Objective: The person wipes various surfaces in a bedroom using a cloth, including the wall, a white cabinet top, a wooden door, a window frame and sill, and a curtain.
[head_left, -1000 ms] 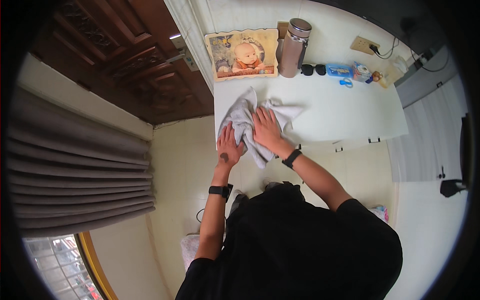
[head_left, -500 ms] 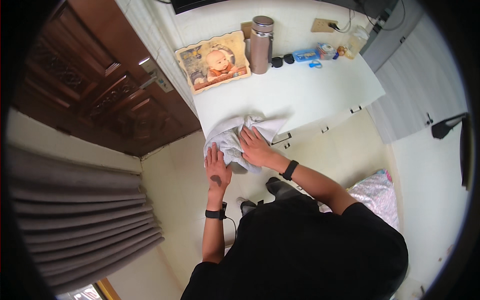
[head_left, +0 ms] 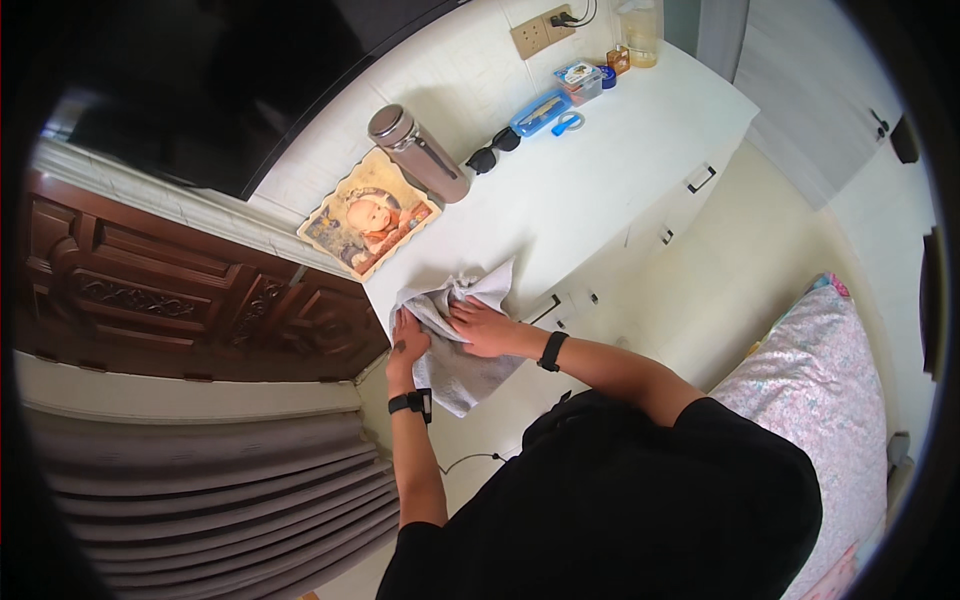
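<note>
A crumpled light-grey towel (head_left: 468,378) lies over the near left corner of the white cabinet top (head_left: 590,190), and part of it hangs down past the front edge. My right hand (head_left: 482,328) presses on the middle of the towel with its fingers stretched out. At the towel's left side rests my left hand (head_left: 404,338), fingers extended against the cloth. Both wrists wear black bands. Just beyond the towel, a wavy-edged baby photo plaque (head_left: 368,216) leans near the wall, with a brownish-pink thermos (head_left: 418,153) beside it.
Along the wall are black sunglasses (head_left: 494,152), a blue case (head_left: 540,112), blue-and-white scissors or tape (head_left: 568,123), a small clear box (head_left: 580,82) and a jar (head_left: 638,35). A dark screen (head_left: 240,80) hangs above. Floral bedding (head_left: 825,400) lies at right.
The view has turned and shifted, so the cabinet now slants and more screen and bedding show. Both hands stay on the towel, whose near part now hangs lower and more spread out.
</note>
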{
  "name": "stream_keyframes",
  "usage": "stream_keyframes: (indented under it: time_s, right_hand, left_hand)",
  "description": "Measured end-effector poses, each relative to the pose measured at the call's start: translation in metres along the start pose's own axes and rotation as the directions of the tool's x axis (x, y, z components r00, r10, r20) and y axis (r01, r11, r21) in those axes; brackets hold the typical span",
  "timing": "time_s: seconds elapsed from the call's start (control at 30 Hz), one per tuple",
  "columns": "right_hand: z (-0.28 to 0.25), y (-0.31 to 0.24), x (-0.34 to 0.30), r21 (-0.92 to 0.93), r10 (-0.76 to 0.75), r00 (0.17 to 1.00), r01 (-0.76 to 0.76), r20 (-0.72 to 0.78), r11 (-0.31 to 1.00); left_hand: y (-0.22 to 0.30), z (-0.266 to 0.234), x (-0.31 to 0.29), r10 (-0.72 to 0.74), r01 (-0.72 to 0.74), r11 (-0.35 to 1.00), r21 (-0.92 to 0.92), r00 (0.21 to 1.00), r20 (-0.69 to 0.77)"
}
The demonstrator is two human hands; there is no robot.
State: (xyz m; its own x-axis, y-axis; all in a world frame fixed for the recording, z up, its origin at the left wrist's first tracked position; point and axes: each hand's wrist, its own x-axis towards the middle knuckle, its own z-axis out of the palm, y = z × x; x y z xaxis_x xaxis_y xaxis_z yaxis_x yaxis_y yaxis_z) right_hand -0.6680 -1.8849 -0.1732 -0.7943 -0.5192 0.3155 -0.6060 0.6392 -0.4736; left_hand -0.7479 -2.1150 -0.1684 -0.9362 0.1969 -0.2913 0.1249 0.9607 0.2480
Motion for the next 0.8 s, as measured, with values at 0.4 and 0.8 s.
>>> stream_keyframes:
  time_s: [0.4,0.8]
  right_hand:
    - [-0.075,0.092,-0.078,0.205,-0.079,0.992,0.098,-0.096,0.974]
    - [-0.224,0.197,-0.169,0.13,0.347,0.879,-0.321,-0.328,0.938]
  left_hand:
    - [0.092,0.065,0.053,0.161,-0.113,0.861,0.496,0.986,-0.054]
    - [0.337,0.071,0.013,0.524,-0.487,0.849,0.204,0.824,-0.215]
